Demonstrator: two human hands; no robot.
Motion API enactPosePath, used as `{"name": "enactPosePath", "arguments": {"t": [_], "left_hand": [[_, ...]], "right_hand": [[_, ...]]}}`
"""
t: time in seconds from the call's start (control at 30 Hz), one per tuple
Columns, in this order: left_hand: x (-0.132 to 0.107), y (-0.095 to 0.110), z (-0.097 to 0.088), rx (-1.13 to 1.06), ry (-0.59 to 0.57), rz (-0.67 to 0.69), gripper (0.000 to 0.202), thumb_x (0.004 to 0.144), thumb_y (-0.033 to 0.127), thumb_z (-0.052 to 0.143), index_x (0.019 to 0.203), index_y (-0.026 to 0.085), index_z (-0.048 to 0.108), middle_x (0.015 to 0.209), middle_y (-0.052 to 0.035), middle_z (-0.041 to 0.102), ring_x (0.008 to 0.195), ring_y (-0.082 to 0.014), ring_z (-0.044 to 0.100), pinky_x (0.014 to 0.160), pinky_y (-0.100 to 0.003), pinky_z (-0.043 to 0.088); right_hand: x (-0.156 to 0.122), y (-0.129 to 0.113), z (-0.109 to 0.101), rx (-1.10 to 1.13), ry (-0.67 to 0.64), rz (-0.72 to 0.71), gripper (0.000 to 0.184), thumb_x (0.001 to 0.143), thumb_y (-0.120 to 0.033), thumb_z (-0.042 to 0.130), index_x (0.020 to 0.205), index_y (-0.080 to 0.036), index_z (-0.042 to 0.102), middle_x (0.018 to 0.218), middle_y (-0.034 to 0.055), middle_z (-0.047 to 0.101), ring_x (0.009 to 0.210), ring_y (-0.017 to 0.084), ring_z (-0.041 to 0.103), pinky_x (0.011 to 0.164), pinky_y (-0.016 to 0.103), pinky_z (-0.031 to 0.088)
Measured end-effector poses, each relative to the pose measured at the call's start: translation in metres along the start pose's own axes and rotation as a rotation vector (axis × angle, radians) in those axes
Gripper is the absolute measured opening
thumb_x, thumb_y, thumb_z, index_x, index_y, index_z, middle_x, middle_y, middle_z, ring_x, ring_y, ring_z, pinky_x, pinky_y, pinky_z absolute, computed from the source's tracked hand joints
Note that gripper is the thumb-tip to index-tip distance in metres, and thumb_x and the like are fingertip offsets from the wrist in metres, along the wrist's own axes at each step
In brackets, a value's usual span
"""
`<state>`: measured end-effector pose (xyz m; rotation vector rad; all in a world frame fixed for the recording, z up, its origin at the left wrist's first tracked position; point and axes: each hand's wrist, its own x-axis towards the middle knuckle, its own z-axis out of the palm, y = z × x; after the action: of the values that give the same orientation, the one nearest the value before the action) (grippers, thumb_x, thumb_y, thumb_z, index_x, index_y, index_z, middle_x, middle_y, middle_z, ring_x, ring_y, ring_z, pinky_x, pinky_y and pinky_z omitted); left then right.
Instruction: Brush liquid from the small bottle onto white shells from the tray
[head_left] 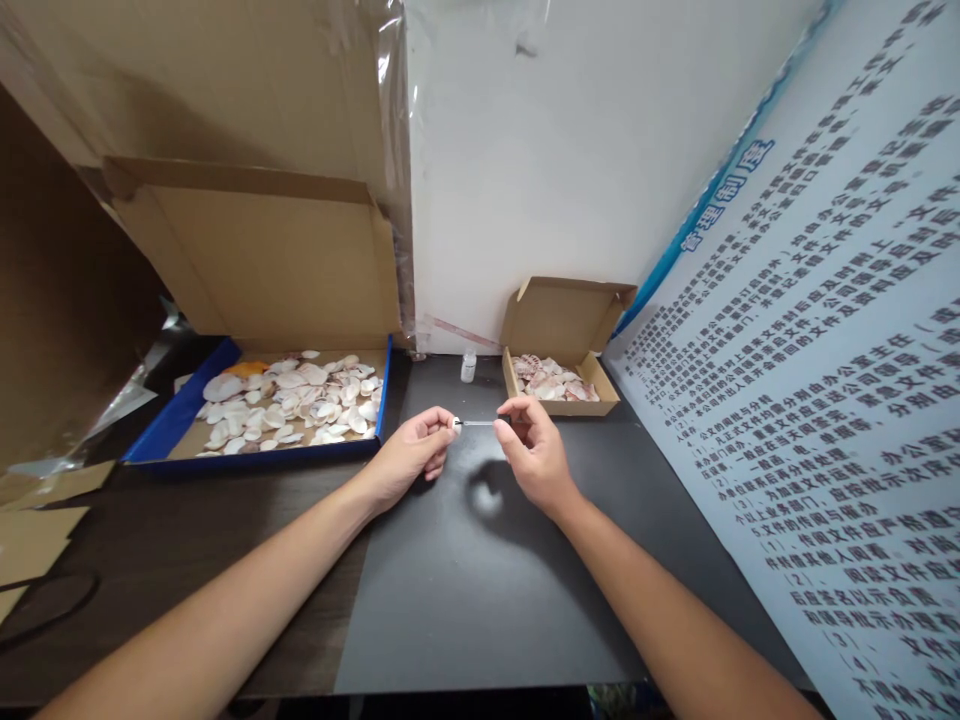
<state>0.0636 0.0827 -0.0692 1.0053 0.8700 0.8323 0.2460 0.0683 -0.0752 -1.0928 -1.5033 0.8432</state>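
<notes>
Over mat (465, 600), right hand (534, 455) pinches thin tool (477, 423); left hand (411, 452) pinches white speck (456, 423), identity unclear.

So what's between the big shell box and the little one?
A small white bottle stands between the big shell box and the little box, in the head view.

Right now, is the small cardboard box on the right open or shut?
Open. The small cardboard box has its lid raised against the wall, and seashells show inside.
</notes>
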Motion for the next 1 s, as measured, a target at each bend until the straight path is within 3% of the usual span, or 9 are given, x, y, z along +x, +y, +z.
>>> {"name": "enactPosePath", "arguments": {"t": [0.37,0.5,0.63,1.0], "left_hand": [[0.001,0.003,-0.001,-0.118,-0.019,-0.043,0.014,0.077,0.023,0.059,0.081,0.018,0.047,0.057,0.0087,0.038,0.040,-0.0017,0.034,0.038,-0.015,0.034],[0.007,0.003,-0.008,-0.066,-0.065,-0.053,0.017,0.079,0.027,0.060,0.082,0.018,0.046,0.056,0.0091,0.038,0.040,-0.0015,0.034,0.038,-0.014,0.033],[0.011,0.005,-0.014,0.031,-0.156,-0.092,0.024,0.079,0.033,0.064,0.083,0.018,0.046,0.055,0.0097,0.040,0.039,-0.0010,0.032,0.039,-0.014,0.033],[0.009,-0.001,-0.020,0.043,-0.209,-0.108,0.026,0.081,0.036,0.064,0.086,0.019,0.046,0.052,0.0110,0.033,0.043,-0.0016,0.029,0.041,-0.014,0.031]], "right_hand": [[-0.001,0.012,0.012,0.063,0.040,-0.059,0.012,0.092,-0.033,0.050,0.097,-0.021,0.048,0.074,-0.0032,0.042,0.056,0.010,0.039,0.052,0.024,0.033],[0.004,0.015,0.016,-0.007,0.089,-0.149,0.009,0.091,-0.029,0.049,0.095,-0.020,0.050,0.071,-0.0031,0.043,0.060,0.011,0.040,0.057,0.024,0.035],[0.005,0.013,0.012,-0.059,0.106,-0.120,0.011,0.087,-0.028,0.055,0.092,-0.020,0.049,0.070,-0.0039,0.043,0.056,0.010,0.038,0.053,0.024,0.033],[-0.004,0.008,0.009,0.015,0.061,-0.079,0.010,0.091,-0.028,0.053,0.096,-0.021,0.047,0.071,-0.0043,0.042,0.055,0.010,0.038,0.052,0.023,0.033]]}}
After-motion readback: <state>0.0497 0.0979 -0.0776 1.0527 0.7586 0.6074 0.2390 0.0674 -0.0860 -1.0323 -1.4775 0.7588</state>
